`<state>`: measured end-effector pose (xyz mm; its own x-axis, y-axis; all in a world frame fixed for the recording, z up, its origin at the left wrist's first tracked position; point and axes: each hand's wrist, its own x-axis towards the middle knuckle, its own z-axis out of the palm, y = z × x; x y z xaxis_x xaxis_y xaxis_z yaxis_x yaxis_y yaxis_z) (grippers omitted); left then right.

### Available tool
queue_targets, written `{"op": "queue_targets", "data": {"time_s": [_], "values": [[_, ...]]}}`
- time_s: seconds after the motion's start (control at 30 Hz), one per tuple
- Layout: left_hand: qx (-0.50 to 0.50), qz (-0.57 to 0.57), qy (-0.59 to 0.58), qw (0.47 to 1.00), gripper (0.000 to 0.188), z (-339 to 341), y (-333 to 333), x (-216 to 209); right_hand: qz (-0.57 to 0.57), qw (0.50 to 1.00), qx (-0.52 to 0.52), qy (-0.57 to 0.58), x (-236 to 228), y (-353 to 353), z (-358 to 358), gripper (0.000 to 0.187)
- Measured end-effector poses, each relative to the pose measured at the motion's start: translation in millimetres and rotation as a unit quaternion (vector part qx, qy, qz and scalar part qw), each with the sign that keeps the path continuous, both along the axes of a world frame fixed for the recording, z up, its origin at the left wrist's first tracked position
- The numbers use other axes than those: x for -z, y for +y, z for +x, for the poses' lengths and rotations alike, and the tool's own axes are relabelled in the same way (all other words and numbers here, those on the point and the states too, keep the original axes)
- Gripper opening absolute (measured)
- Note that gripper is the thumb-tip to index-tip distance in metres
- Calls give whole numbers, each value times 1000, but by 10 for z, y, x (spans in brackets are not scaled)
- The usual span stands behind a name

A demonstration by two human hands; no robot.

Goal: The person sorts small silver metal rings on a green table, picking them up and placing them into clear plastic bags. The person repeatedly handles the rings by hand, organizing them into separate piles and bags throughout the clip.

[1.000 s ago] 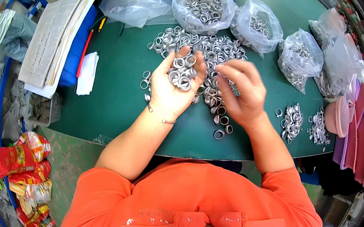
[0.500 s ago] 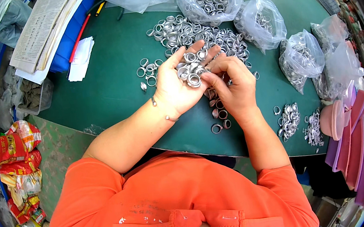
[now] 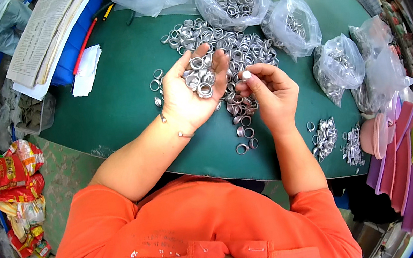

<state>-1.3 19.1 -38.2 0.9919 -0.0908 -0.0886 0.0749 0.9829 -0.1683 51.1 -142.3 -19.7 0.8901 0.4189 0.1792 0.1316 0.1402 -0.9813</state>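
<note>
Palm up, my left hand (image 3: 179, 92) cups several silvery metal rings (image 3: 199, 76). To its right, my right hand (image 3: 276, 93) pinches a single ring (image 3: 245, 76) between thumb and fingers, its pale flat face turned up. A large heap of similar rings (image 3: 253, 49) spreads over the green table beyond both hands. A line of loose rings (image 3: 241, 134) trails from the heap toward me, between my forearms. Left of my left hand a few more rings (image 3: 155, 85) lie apart, partly hidden by it.
Clear plastic bags of rings stand behind the heap (image 3: 232, 0) and to the right (image 3: 339, 67). Two small piles (image 3: 325, 138) (image 3: 352, 145) lie at the near right, beside pink and purple bins (image 3: 403, 160). At the far left are papers (image 3: 46, 38) and a red pen (image 3: 85, 47).
My hands have moved apart. The left hand has shifted left with its rings, covering some loose ones, while the right hand has drawn away with one ring between its fingertips.
</note>
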Motion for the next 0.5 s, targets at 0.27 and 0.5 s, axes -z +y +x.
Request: {"op": "queue_targets", "data": {"time_s": [0.27, 0.5], "values": [[37, 59, 27, 997, 11, 2, -9, -24, -7, 996, 26, -89, 97, 8, 43, 15], [73, 141, 12, 987, 10, 23, -48, -7, -21, 944, 113, -310, 126, 34, 35, 27]]}}
